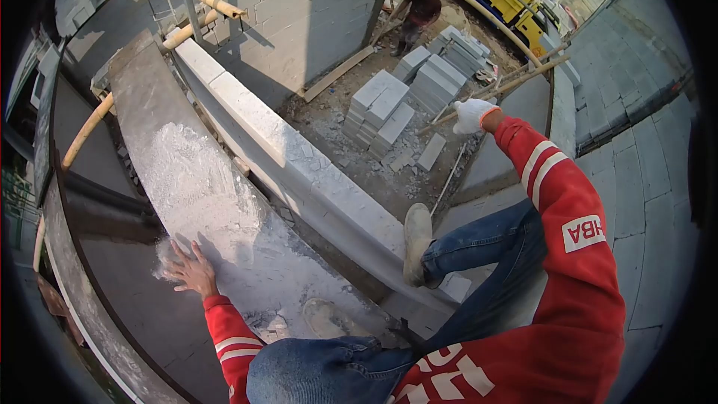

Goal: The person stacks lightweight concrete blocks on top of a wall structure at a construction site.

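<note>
Bare left hand (193,271), fingers spread, at the edge of a dusty board (138,93), eight o'clock.
The board, ten to six o'clock, looks stiff, heavy, best held by long edges; loose powder (202,179) seems slippery. Gloved right hand (473,115), two o'clock, curled, grip unclear.
</note>
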`<state>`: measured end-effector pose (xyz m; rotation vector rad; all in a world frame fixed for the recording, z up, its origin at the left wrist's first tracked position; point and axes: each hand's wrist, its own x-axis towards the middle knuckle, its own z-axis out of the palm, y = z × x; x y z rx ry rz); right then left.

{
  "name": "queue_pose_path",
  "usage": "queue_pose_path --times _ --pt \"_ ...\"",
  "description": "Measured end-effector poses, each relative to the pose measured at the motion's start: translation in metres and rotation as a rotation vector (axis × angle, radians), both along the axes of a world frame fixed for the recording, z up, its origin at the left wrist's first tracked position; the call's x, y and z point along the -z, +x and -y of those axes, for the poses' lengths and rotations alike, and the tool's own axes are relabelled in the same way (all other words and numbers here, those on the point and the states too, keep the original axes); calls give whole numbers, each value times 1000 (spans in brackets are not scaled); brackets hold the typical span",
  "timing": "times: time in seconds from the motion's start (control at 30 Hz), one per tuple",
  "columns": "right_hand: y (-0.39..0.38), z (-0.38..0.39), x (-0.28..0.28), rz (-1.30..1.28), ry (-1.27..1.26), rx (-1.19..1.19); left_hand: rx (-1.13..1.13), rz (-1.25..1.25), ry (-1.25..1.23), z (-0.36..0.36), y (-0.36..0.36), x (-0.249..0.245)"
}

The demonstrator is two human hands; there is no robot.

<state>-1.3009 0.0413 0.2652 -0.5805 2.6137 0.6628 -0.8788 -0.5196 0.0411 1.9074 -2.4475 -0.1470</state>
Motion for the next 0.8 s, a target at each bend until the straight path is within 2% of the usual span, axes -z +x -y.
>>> queue_pose_path --times 0.03,0.1,0.2,0.27,0.3,0.33,0.37,0.4,0.43,0.5,0.6,0.67,0.77,0.8 --pt "-11 -9 8 9 83 48 14 11 -10 2 0 -5" --pt "-23 -11 33 -43 75 95 78 -133 -161 -4 -4 -22" --pt "-13 23 89 -41 -412 436 469 -214 -101 -74 -25 -38" --pt "2 40 129 21 -535 455 739 -197 29 -120 -37 -43" --pt "21 70 107 162 -492 578 829 -121 99 -134 -47 -48" --pt "8 58 152 62 -448 425 943 -138 100 -138 -52 -42" --pt "9 63 160 96 -465 441 923 -113 120 -140 -64 -33" --pt "26 87 130 200 -551 590 929 -94 149 -135 -70 -24" --pt "27 88 145 226 -547 565 896 -77 151 -123 -68 -19" --pt "9 73 163 101 -559 460 833 -70 43 -97 -88 -14" --pt "-20 43 185 -76 -526 418 314 -105 29 -25 -87 -13" --pt "-36 23 184 -167 -579 519 0 -70 -39 30 -67 -2" --pt "-52 0 173 -149 -637 724 -92 -178 -184 63 -35 -19" --pt "-57 -9 177 -117 -557 702 -116 -213 -259 64 -26 -22"
